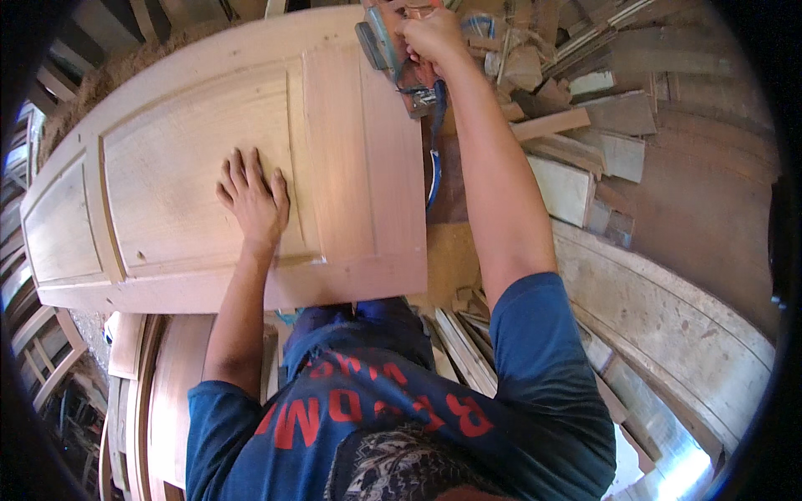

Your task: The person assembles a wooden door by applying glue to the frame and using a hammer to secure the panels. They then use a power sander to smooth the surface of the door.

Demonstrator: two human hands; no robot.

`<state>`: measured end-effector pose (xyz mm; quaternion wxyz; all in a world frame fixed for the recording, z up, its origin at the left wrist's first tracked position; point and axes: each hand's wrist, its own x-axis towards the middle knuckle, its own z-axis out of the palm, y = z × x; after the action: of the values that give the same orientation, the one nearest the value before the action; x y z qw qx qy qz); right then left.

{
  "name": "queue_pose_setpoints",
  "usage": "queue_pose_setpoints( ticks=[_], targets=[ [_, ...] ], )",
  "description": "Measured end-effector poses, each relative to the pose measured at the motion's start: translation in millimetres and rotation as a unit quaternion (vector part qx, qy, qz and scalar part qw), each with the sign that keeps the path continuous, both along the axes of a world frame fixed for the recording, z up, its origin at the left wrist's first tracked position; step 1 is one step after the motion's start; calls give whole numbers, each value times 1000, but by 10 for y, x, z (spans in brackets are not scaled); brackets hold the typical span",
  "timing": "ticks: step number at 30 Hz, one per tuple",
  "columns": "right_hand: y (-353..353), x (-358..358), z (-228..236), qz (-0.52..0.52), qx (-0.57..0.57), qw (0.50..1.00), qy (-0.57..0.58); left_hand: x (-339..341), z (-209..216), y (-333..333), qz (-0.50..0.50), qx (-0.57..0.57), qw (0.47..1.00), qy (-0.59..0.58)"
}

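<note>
1. Panelled wooden door (pixel 342 159). It lies face up across the person's front, its near edge close to the waist, presumably so that both arms can reach over it. The framed panel (pixel 184 134) beneath the left arm's reach is bordered by grooved moulding.

2. Boards (pixel 171 392). Stacked at lower left, beyond the door's near edge, perhaps to leave the door's face unobstructed.

3. Power tool (pixel 386 42), grey and orange. It is at the door's far right corner, overlapping the end edge; whether its underside touches the wood cannot be told.

4. Left hand (pixel 256 204). Palm down, fingers spread and grasping nothing, it rests on the framed panel just beside the moulding, probably to steady the door. The door's surface lies directly under these fingers.

5. Right hand (pixel 430 37). Fingers are wrapped round the tool's handle, the arm extended, likely for control at the corner. The tool lies within this grip, its body mostly to the left of the knuckles.

6. Blue cord (pixel 434 179). It hangs off the door's right end, seemingly clear of the face.
</note>
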<state>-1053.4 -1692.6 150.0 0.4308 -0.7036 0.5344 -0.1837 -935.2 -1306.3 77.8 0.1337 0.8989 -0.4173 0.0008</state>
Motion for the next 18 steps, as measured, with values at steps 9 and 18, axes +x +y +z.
queue_pose_setpoints(
  ticks=[9, 18],
  targets=[
    [2670, -1792, 596, 42, -23, 995, 87, 16, -72, 61, -12, -17, 999, -33],
    [4609, -2831, 912, -61, 160, 980, 104, 32, -138, 107, -21, -10, 999, -27]
  ],
)
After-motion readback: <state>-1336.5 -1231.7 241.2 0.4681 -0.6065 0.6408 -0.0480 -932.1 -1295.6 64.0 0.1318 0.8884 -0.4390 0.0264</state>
